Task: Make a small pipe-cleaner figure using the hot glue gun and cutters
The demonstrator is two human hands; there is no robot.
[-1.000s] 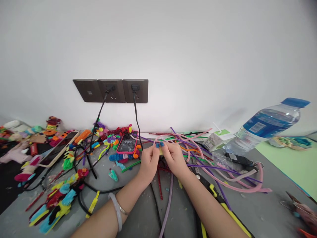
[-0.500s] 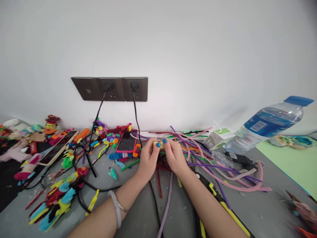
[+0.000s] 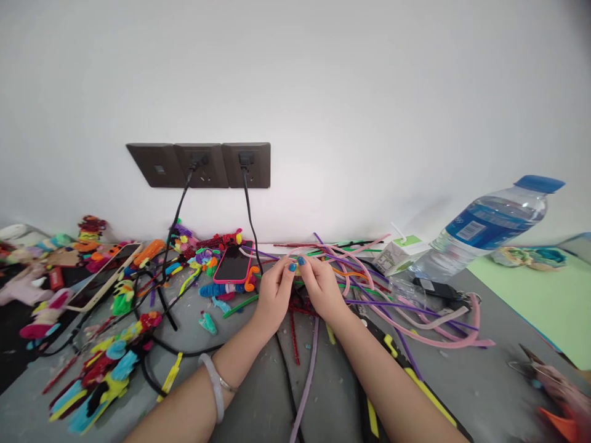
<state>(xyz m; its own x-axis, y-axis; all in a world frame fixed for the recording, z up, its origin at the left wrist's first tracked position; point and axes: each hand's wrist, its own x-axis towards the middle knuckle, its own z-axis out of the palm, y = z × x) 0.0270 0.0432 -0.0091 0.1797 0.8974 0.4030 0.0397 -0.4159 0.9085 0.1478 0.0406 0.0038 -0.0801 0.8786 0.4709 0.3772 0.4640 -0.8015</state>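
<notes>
My left hand (image 3: 274,292) and my right hand (image 3: 321,289) meet over the middle of the grey table, fingers curled inward and thumbs side by side. Between the thumb tips shows a sliver of a small pale-yellow piece (image 3: 297,272), pinched by both hands; most of it is hidden by the fingers. Beneath and behind the hands spreads a loose heap of fuzzy pipe cleaners, with pink (image 3: 425,337), purple (image 3: 409,357) and red glittery (image 3: 294,338) ones among them. A lilac pipe cleaner (image 3: 308,375) runs toward me between my forearms.
A pink-cased phone (image 3: 233,263) lies left of the hands, near black cables and several pipe-cleaner figures (image 3: 104,369). Black-and-yellow tool handles (image 3: 431,394) lie under my right forearm. Rightward are a drink carton (image 3: 401,253), a tilted-looking water bottle (image 3: 489,221) and scissors (image 3: 554,394).
The phone screen has gone from lit text to dark. My thumbs have shifted slightly, and less of the yellow piece shows. The whole view has moved a little.
</notes>
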